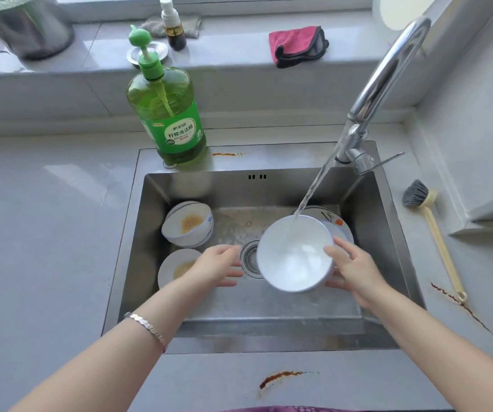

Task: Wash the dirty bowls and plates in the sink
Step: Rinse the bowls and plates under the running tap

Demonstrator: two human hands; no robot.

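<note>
Head view: one bowl rinsing, the other dishes unwashed

The sink (269, 188) lies around and beneath both sets of fingers. The tap (388, 69) arches above and beyond the right fingers, and its water stream (313, 191) falls into the white bowl (294, 257). The right hand (355, 272) grips that bowl over the basin, thumb on the near rim and the other fingers curled beneath it. The bowl's inside looks clean and wet.

Beyond the left fingers sit the stacked bowls (187, 224), the top one smeared with yellowish residue. A soiled dish (176, 267) lies just behind the left knuckles, partly hidden by them. A patterned plate (328, 215) shows beyond the right fingertips, mostly hidden by the held bowl.

The left hand (215, 266) is relaxed and holds nothing, its fingers stretched toward the bowl but just short of it.

By my judgement the job is early: one bowl is nearly rinsed, while the stack, dish and plate remain.
</note>
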